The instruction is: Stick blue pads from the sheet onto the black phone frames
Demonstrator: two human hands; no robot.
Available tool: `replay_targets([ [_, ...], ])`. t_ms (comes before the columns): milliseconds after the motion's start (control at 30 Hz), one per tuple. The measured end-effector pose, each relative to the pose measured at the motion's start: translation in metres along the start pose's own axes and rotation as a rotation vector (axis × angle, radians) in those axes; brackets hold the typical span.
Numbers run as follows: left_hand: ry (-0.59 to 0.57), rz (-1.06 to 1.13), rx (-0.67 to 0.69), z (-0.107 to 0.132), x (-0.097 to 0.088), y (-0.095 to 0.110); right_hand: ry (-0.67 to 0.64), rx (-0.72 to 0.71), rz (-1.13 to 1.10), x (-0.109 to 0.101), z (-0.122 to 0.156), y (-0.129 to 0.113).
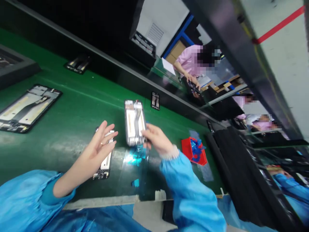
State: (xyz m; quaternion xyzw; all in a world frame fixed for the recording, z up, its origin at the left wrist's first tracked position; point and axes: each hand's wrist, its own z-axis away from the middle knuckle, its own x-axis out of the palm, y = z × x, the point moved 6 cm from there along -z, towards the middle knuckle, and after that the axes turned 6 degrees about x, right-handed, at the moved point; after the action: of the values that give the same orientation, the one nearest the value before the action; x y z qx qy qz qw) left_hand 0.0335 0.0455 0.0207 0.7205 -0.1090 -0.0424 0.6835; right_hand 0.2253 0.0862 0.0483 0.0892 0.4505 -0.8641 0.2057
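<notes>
My right hand (156, 138) grips the lower right corner of a phone frame (134, 120), a metal-edged shell with a grey ribbon cable down its middle. It is held above the green bench, tilted a little. My left hand (98, 149) hovers with fingers stretched out and nothing in it. Under that hand a second phone frame (105, 166) lies on the bench, partly covered by the fingers. Below the held frame, a clear sheet with shiny blue film pieces (136, 158) lies on the bench, and a small blue tab (135, 183) sits nearer the front edge.
A red bin (187, 148) of blue film scraps (197, 149) stands to the right. More phone frames lie at left (30, 108) and along the back. A black foam tray (16, 69) sits far left. Across the bench, a person in pink (190, 61) works; a blue sleeve (289, 190) shows at right.
</notes>
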Motion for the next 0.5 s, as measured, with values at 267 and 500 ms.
replay_targets([
  [267,-0.152,-0.5,0.114,0.01,-0.003,-0.012,0.576,0.111,0.261,-0.087,-0.159,-0.073],
  [500,-0.173,-0.602,0.199,0.01,-0.001,0.0,0.878,0.189,0.416,-0.148,-0.144,-0.045],
])
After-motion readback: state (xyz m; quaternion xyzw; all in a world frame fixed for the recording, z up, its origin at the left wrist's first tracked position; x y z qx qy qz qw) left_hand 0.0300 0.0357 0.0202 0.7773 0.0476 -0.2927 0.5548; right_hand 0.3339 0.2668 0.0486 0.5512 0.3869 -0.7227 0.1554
